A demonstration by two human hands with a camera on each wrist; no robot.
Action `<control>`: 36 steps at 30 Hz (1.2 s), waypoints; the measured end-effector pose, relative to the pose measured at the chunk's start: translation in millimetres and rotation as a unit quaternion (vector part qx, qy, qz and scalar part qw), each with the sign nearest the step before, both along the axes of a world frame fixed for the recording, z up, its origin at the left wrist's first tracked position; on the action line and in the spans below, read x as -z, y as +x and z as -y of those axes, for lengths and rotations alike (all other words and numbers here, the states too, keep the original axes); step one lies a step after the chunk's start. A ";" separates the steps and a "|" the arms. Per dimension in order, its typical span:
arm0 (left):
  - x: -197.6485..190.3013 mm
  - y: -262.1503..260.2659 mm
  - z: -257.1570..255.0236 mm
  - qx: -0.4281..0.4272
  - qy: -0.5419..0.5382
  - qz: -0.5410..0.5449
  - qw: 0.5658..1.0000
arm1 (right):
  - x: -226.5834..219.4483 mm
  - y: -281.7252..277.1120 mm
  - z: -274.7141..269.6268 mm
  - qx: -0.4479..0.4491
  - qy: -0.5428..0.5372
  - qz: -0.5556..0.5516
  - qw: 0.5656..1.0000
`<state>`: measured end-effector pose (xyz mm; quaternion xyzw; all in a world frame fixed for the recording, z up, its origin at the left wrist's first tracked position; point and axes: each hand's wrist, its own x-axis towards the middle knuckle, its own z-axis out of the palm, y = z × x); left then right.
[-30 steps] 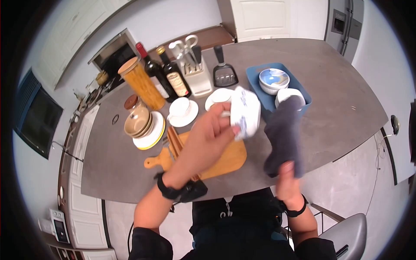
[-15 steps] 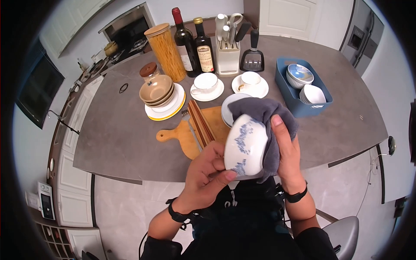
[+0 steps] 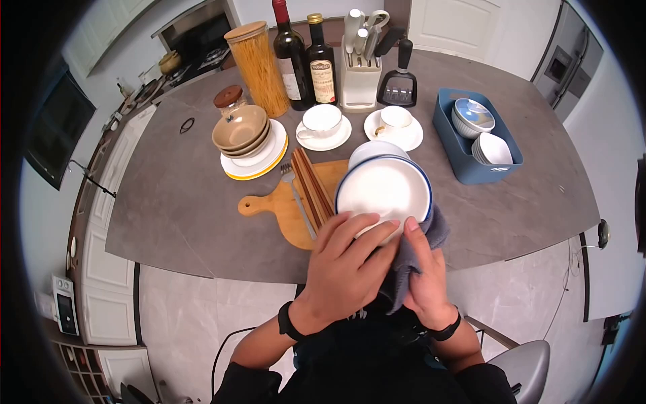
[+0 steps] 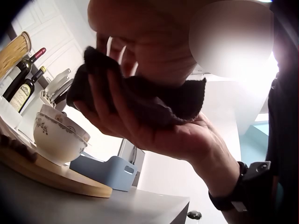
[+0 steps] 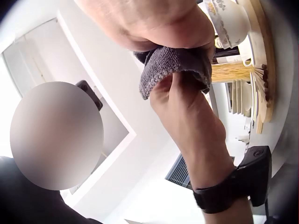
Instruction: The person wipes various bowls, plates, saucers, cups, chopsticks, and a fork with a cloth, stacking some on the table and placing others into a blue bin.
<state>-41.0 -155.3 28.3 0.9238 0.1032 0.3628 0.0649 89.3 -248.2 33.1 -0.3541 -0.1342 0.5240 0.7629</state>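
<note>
In the head view, a white bowl with a blue rim [image 3: 383, 188] is up over the front of the table, its mouth turned up to the camera. My left hand [image 3: 350, 276] grips its near side, fingers bent over the rim and thumb out of sight. A dark grey dish towel [image 3: 404, 268] lies between the bowl and my right hand [image 3: 428, 283], which holds it with the thumb up at the rim. From below, in the left wrist view, the towel [image 4: 145, 102] rests in the right palm and hides the bowl. The right wrist view shows bunched towel [image 5: 161, 67] around the left hand.
Behind the bowl are a wooden cutting board [image 3: 269, 196] with chopsticks [image 3: 313, 183] and a fork [image 3: 297, 198], and more bowls [image 4: 58, 140]. Two teacups [image 3: 321, 121] on saucers, stacked brown bowls [image 3: 239, 128], bottles [image 3: 293, 67], a knife block [image 3: 359, 87] and a blue bin [image 3: 481, 168] stand around.
The bowl was first in the left hand alone, apart from the towel. The towel then came round it, and its mouth has since tipped up toward the camera. The left fingers have shifted over the rim.
</note>
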 end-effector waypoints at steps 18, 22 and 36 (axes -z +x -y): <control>19.5 -15.0 5.3 0.143 -0.761 0.117 0.622 | -28.9 60.7 7.4 -0.029 0.223 0.895 0.386; 12.2 -12.0 6.2 0.169 -0.734 0.111 0.648 | 3.1 55.7 11.2 -0.105 0.176 0.835 0.511; -40.0 30.4 -75.2 -0.017 -0.688 0.052 0.724 | 1.1 93.6 42.7 0.058 0.125 -0.065 0.988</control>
